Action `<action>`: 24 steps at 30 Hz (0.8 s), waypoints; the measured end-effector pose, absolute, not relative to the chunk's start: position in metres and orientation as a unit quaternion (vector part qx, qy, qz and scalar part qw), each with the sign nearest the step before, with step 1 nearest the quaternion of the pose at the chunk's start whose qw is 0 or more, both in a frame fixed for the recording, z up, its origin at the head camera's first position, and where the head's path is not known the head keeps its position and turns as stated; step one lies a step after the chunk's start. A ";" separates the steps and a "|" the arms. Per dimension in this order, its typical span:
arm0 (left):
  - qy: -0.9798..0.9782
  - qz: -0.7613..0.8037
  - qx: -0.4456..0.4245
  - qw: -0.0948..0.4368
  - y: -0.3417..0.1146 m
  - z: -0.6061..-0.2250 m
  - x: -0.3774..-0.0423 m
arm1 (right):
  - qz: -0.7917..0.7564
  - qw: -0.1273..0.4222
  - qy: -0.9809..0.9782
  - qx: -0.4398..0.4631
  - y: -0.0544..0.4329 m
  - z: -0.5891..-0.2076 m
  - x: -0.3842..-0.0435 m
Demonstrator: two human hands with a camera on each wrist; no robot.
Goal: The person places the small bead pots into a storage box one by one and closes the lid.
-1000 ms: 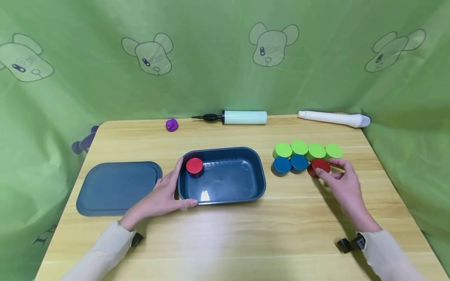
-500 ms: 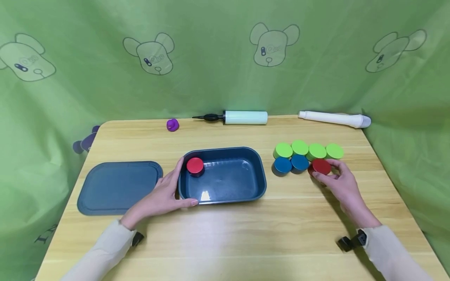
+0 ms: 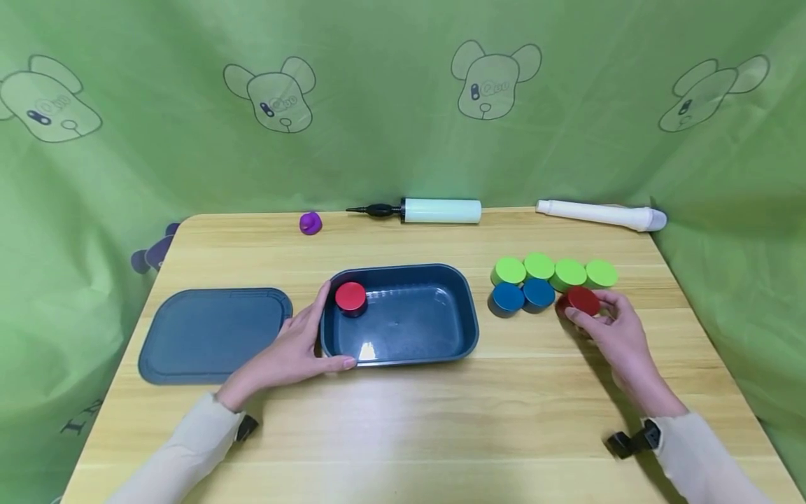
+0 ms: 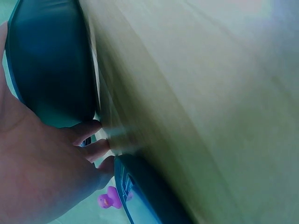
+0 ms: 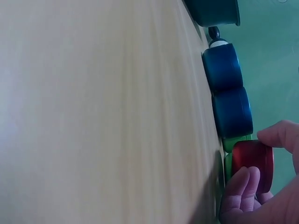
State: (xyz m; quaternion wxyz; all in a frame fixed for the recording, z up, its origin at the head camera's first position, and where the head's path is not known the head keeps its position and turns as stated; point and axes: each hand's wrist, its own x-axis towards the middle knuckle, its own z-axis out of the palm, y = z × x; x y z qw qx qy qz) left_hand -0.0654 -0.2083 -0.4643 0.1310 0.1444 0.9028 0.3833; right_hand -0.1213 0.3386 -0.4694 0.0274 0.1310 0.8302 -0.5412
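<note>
In the head view my left hand (image 3: 296, 353) holds the left end of a dark blue plastic container (image 3: 469, 308), thumb along the near rim and forefinger along the left side. Inside, at the far left, stands a short red cylinder (image 3: 350, 298). My right hand (image 3: 620, 336) pinches a second, darker red cylinder (image 3: 581, 301) between thumb and fingers, slightly tilted. Just left of it are two blue cylinders (image 3: 506, 299). A row of several green cylinders (image 3: 539, 266) lies behind them. The right wrist view shows the thumb and fingers on the gripped red cylinder (image 5: 250, 156).
A flat blue lid (image 3: 214, 336) lies left of the container, close to my left hand. Along the far table edge are a purple rubber duck (image 3: 310, 223), a hand pump (image 3: 441, 211) and a white wand-like tube (image 3: 598, 215). A green curtain (image 3: 390, 140) hangs behind.
My right hand has shifted the red cylinder slightly to the right, widening its gap from the blue ones. My left hand and the container look still.
</note>
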 end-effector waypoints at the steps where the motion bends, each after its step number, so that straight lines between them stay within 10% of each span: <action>1: 0.903 0.383 0.144 0.131 -0.208 -0.464 -0.065 | -0.551 0.023 0.824 0.134 0.339 -0.469 -0.121; 24: 0.904 0.379 0.144 0.131 -0.208 -0.464 -0.064 | -0.616 -0.042 0.780 0.101 0.319 -0.436 -0.111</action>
